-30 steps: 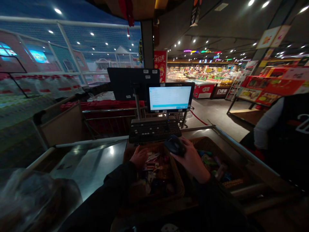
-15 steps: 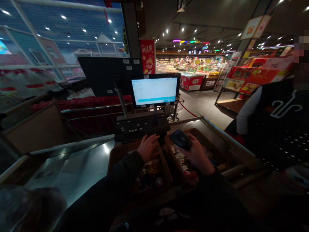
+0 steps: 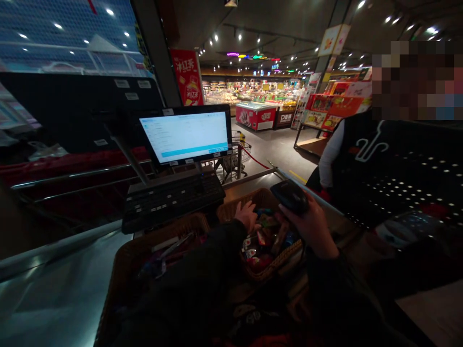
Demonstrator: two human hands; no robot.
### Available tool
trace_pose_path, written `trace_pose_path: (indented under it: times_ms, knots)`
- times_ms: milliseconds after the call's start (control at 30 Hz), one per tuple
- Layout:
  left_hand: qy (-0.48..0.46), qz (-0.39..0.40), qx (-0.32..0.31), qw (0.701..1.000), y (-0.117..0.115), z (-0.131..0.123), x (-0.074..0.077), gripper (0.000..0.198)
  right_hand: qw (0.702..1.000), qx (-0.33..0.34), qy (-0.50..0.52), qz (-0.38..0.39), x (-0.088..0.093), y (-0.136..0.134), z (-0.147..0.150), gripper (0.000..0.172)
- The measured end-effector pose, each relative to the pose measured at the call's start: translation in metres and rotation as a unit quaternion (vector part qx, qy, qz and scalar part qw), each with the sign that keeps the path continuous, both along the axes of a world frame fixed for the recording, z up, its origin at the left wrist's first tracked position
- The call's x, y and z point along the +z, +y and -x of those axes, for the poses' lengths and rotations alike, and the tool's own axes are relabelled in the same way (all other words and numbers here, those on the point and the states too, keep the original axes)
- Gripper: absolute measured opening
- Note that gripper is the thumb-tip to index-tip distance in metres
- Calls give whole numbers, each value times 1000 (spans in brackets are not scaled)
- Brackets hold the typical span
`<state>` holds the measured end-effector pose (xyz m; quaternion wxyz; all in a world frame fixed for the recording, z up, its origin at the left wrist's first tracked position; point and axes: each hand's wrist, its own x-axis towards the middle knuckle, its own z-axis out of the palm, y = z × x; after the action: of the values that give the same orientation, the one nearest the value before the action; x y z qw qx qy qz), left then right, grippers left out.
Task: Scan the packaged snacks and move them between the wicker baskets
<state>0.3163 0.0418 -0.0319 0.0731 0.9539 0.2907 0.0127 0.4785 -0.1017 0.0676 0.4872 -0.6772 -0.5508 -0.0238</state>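
My right hand [image 3: 314, 225] is wrapped round a dark handheld barcode scanner [image 3: 289, 196], raised above the right side of a brown woven basket [image 3: 293, 250]. Small packaged goods [image 3: 265, 236] in red, blue and other colours fill this basket. My left hand [image 3: 247, 216] is at the basket's left part, just over the packages, its fingers stretched out and apart. I see nothing held in it, though its underside is hidden. A second woven basket [image 3: 119, 258] stands to the left, partly covered by my left sleeve, with some long thin items [image 3: 170, 248] in it.
Behind the baskets stand a black keyboard [image 3: 173, 195] and a lit monitor [image 3: 186, 137]. A larger dark screen back [image 3: 83, 113] rises at left. The metal counter [image 3: 61, 289] lies front left. Another person [image 3: 405, 164] in a dark vest is close by on the right.
The view has turned to the right. My left hand has moved from the left basket across to the right one. The scanner is still in my right hand.
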Motion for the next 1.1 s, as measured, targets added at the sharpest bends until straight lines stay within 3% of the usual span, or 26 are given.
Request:
trace_pose_path:
  times_ms: [200, 400, 533, 667, 800, 900, 1000, 1100]
  knots:
    - [37, 9, 2, 999, 7, -51, -35, 42, 1000, 10, -4, -10, -4, 7, -23, 43]
    - [55, -3, -21, 998, 7, -70, -62, 43, 1000, 27, -2, -5, -10, 21, -37, 41]
    - [50, -8, -12, 999, 7, -73, -70, 39, 1000, 26, -4, -4, -15, 30, -43, 42]
    - [29, -11, -19, 999, 9, -74, -69, 35, 999, 32, -6, -3, -21, 36, -45, 44]
    - [-3, -7, -10, 1000, 16, -72, -59, 28, 1000, 27, -2, -7, -23, 37, -46, 44]
    - [-31, -8, 6, 999, 24, -66, -40, 20, 1000, 28, 2, -8, -20, 35, -45, 42]
    - [-84, -18, 16, 996, 32, -52, -7, 15, 999, 32, 8, -4, -16, 32, -41, 41]
    - [-140, -46, 32, 989, 35, -26, 38, 15, 999, 37, 7, -17, -11, 33, -34, 42]
